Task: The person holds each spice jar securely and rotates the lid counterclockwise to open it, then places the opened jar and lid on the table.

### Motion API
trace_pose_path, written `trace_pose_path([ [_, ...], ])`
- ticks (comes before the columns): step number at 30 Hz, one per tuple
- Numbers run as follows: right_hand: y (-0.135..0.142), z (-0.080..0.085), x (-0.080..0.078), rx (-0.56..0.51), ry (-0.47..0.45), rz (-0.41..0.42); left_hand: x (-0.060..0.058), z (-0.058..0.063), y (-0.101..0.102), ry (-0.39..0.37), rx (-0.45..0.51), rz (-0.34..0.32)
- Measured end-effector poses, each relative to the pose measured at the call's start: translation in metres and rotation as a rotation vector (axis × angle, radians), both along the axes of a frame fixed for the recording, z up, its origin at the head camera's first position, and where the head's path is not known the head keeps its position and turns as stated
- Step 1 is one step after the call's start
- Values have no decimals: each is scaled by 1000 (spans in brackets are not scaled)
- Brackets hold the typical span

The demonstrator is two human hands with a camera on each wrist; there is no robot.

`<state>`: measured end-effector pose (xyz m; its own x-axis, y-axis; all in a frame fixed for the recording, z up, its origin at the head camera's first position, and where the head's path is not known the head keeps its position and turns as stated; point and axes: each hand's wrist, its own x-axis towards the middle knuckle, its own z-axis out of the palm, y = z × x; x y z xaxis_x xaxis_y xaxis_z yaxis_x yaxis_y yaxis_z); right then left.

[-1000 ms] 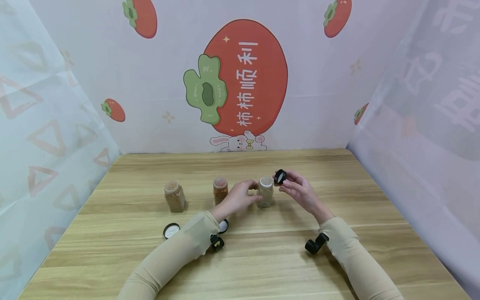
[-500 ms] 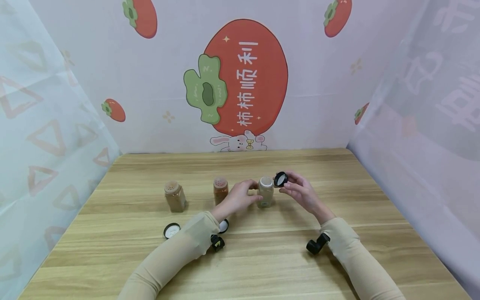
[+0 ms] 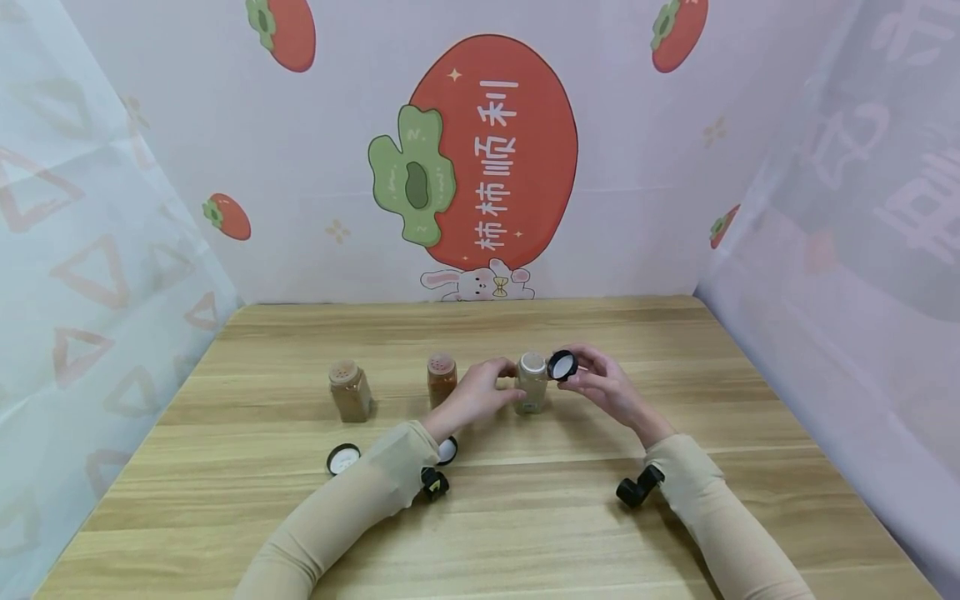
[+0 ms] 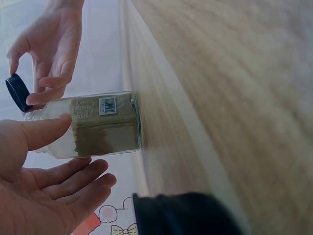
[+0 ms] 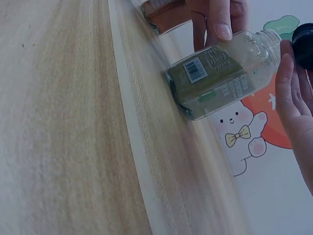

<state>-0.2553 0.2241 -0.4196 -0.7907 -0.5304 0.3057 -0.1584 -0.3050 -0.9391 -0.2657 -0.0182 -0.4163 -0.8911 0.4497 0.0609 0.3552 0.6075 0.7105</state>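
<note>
A clear square glass spice jar (image 3: 532, 390) with greenish-brown powder stands upright on the table, its pale top uncovered. My left hand (image 3: 480, 393) holds it from the left side, thumb across the front (image 4: 49, 131) and fingers around the back. Just right of the jar's top, my right hand (image 3: 609, 392) pinches a round black lid (image 3: 562, 365) between thumb and fingers. The lid's white inner face is turned toward the head camera, and it is off the jar. A barcode label (image 4: 108, 105) shows on the glass in the left wrist view.
Left of my left hand stands a jar of reddish powder (image 3: 442, 382) with a perforated top. Farther left is a jar of brown powder (image 3: 350, 393), also with holes on top. Two black lids lie on the table, one (image 3: 344, 459) partly beside my left sleeve, one (image 3: 447, 451) behind it.
My right hand has turned the black lid so its white inside faces the camera more, and lowered it slightly. My left hand and the jar stay in place.
</note>
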Motion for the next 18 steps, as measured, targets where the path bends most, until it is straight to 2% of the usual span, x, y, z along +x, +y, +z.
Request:
trace_pose_path([
  [9, 9, 0, 0, 25, 16, 79, 1, 0, 0, -8, 11, 0],
  [14, 12, 0, 0, 117, 14, 95, 0, -1, 0, 4, 2, 1],
  [18, 13, -1, 1, 224, 0, 56, -1, -2, 0, 3, -2, 1],
])
